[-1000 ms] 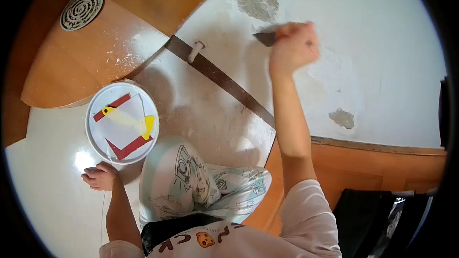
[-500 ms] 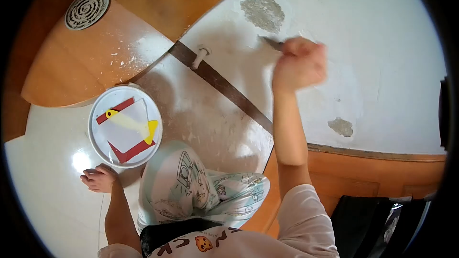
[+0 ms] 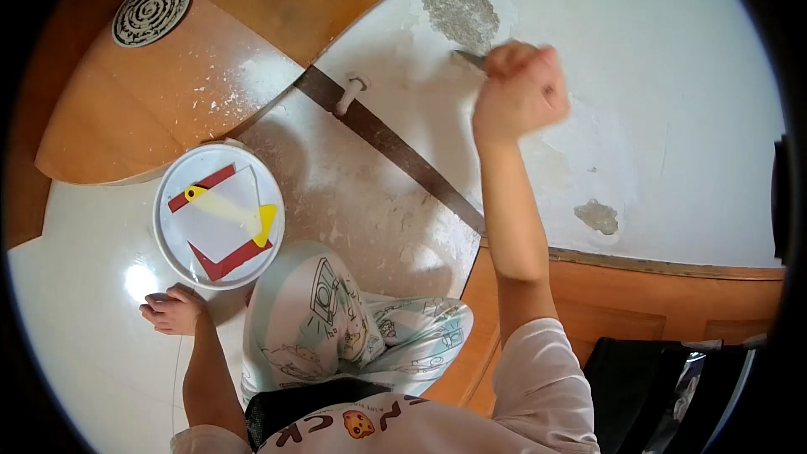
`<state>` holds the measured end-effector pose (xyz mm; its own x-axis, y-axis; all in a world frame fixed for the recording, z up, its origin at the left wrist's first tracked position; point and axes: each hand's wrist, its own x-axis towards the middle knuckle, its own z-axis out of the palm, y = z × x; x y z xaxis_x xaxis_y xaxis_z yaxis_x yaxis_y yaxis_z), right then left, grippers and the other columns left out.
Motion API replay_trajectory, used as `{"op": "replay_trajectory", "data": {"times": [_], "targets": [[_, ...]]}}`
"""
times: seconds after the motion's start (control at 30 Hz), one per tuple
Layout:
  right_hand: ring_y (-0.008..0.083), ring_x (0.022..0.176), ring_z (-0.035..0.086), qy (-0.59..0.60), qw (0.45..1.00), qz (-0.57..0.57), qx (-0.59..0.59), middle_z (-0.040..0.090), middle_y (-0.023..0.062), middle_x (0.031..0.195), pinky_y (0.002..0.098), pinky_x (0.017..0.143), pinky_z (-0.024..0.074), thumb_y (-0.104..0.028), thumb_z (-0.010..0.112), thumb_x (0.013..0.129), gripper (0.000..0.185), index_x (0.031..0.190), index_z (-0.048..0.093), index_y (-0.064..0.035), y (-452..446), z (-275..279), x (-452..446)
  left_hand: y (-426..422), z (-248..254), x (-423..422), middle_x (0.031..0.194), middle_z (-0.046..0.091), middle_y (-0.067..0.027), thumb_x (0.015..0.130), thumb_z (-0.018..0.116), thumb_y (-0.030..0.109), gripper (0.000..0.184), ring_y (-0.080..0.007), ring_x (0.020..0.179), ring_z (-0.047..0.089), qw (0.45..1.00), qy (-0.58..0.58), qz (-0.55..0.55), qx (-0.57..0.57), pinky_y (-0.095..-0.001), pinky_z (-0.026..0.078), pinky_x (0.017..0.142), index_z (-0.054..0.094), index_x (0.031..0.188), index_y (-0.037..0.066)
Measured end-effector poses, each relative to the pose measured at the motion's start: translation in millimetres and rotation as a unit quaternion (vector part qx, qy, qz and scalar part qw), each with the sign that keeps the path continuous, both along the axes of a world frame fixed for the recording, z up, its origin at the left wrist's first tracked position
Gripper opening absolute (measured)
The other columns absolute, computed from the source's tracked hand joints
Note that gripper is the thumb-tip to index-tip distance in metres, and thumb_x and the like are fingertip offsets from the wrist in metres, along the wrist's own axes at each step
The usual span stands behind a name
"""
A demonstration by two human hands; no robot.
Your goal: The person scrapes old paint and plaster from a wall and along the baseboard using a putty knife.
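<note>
My right hand (image 3: 521,88) is closed around a scraper (image 3: 471,59), whose thin dark blade points left at the white wall (image 3: 672,101). Its handle is hidden in my fist. The blade is close below a rough grey bare patch (image 3: 461,18) in the wall coating; whether the tip touches cannot be made out. A smaller bare patch (image 3: 597,217) lies lower down. My left hand (image 3: 174,311) rests on the shiny floor with nothing in it, fingers loosely apart, just below a round white bucket lid (image 3: 166,244). On the lid lie a yellow-ended spreader (image 3: 266,225) and red-edged pieces (image 3: 220,264).
A curved wooden shelf (image 3: 101,130) at upper left carries white flakes and a round drain cover (image 3: 151,12). A short white pipe (image 3: 347,97) sticks out by the dark skirting strip (image 3: 391,151). Wooden panelling (image 3: 605,290) and a black bag (image 3: 635,395) are at lower right.
My right hand and the scraper have shifted slightly up and left along the wall, just under the large patch. The left hand stays on the floor.
</note>
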<state>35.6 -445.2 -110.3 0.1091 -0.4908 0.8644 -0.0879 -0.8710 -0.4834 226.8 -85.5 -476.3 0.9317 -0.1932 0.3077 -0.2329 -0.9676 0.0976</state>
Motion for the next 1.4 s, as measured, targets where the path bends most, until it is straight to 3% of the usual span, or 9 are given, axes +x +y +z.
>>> {"op": "replay_trajectory", "data": {"times": [0.2,0.3,0.67,0.8,0.9,0.97,1.07,1.23,1.4], "targets": [[0.0072,0.044,0.031,0.129,0.988,-0.087,-0.020,0.036,0.0020,0.047,0.0235,0.040,0.0240,-0.007,0.042,0.090,0.038,0.053,0.032,-0.0029,-15.2,-1.7,8.8,-3.2,-1.0,-2.8,0.130,0.037,-0.0118,0.086,0.038,0.036,0.043,-0.0263,0.122,0.035,1.000,-0.023,0.004,-0.021,-0.0434,0.028,0.096,0.042,0.121,0.012],[0.0071,0.044,0.032,-0.032,0.998,0.038,0.045,0.040,-0.0003,0.048,0.0232,0.041,0.0255,-0.008,0.046,0.088,0.036,0.054,0.036,-0.0019,0.9,17.9,10.7,-3.8,1.9,-3.3,0.131,0.037,-0.0121,0.086,0.038,0.036,0.043,-0.0268,0.122,0.034,0.999,-0.020,0.007,-0.029,-0.0435,0.027,0.097,0.042,0.121,0.011],[0.0079,0.046,0.034,-0.040,0.997,-0.052,0.047,0.042,0.0006,0.049,0.0242,0.042,0.0286,-0.012,0.043,0.091,0.038,0.054,0.036,-0.0019,0.3,2.1,-0.6,-8.6,2.8,-1.4,0.133,0.034,-0.0160,0.086,0.040,0.033,0.045,-0.0288,0.123,0.033,1.000,0.005,-0.006,-0.029,-0.0465,0.028,0.096,0.039,0.123,0.008],[0.0080,0.046,0.034,0.094,0.975,-0.162,0.118,0.042,0.0013,0.049,0.0235,0.043,0.0290,-0.013,0.042,0.091,0.037,0.055,0.038,-0.0037,-17.2,-12.9,-18.4,-1.3,-1.6,-3.3,0.133,0.034,-0.0146,0.086,0.040,0.034,0.045,-0.0283,0.124,0.032,0.999,0.010,-0.005,-0.035,-0.0462,0.027,0.096,0.040,0.124,0.010],[0.0074,0.047,0.035,0.004,0.998,0.042,0.049,0.042,0.0011,0.049,0.0233,0.044,0.0292,-0.013,0.042,0.091,0.037,0.055,0.040,-0.0039,6.7,15.1,-25.9,2.4,-1.8,-2.6,0.133,0.034,-0.0140,0.085,0.042,0.034,0.045,-0.0288,0.124,0.032,0.999,-0.002,0.000,-0.032,-0.0471,0.027,0.097,0.040,0.124,0.010],[0.0097,0.046,0.038,0.080,0.966,-0.200,0.147,0.042,0.0013,0.050,0.0246,0.043,0.0316,-0.014,0.040,0.090,0.036,0.055,0.039,-0.0056,-11.2,-1.9,-16.8,2.3,-2.2,-2.1,0.132,0.035,-0.0141,0.085,0.042,0.033,0.045,-0.0292,0.124,0.032,0.999,0.014,-0.012,-0.040,-0.0475,0.027,0.097,0.040,0.124,0.010],[0.0084,0.045,0.034,0.028,0.996,-0.078,0.013,0.038,0.0003,0.048,0.0231,0.044,0.0317,-0.012,0.040,0.092,0.035,0.058,0.041,-0.0050,-0.1,-4.8,-35.1,-8.0,2.9,-1.8,0.129,0.038,-0.0154,0.083,0.044,0.029,0.043,-0.0302,0.120,0.036,1.000,-0.005,0.006,-0.010,-0.0460,0.031,0.094,0.043,0.121,0.008],[0.0084,0.051,0.039,0.121,0.953,-0.238,0.141,0.045,0.0047,0.052,0.0231,0.045,0.0323,-0.018,0.042,0.093,0.034,0.062,0.044,-0.0027,-12.9,-23.0,-54.3,-3.7,1.8,-3.6,0.127,0.041,-0.0154,0.085,0.042,0.030,0.041,-0.0290,0.119,0.038,1.000,-0.009,0.004,-0.016,-0.0446,0.032,0.093,0.044,0.119,0.008],[0.0125,0.045,0.038,0.000,0.988,-0.152,-0.035,0.043,0.0057,0.050,0.0252,0.040,0.0311,-0.018,0.040,0.093,0.040,0.057,0.039,-0.0001,-6.3,21.6,-36.1,2.8,-5.0,-0.5,0.131,0.036,-0.0138,0.086,0.040,0.036,0.043,-0.0274,0.122,0.035,1.000,0.001,-0.006,-0.026,-0.0439,0.029,0.095,0.042,0.121,0.010]]}}
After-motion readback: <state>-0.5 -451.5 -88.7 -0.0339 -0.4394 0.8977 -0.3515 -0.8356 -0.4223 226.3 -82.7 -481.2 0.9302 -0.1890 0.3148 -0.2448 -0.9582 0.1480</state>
